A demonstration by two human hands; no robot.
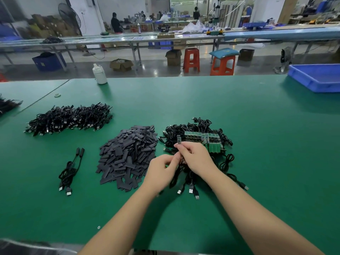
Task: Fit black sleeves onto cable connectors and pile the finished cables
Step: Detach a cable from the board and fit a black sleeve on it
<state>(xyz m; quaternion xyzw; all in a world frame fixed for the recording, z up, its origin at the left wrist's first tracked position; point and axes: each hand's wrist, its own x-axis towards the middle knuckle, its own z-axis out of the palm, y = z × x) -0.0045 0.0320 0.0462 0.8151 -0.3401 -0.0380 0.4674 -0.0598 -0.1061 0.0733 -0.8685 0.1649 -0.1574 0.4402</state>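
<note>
both hands meet over the tangled cable heap (198, 133) on the green tabletop (257, 144); right hand (195, 155) pinches a small green board (179, 139), left hand (162, 168) pinches something hidden between the fingers. sleeve pile (128, 155) lies just left.

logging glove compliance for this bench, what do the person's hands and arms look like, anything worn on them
Both the left hand and the right hand are bare: no gloves, rings, watch or wrist strap visible. Both forearms are uncovered right to the bottom edge of the view, with no sleeve in sight. No markings or tape show.
</note>
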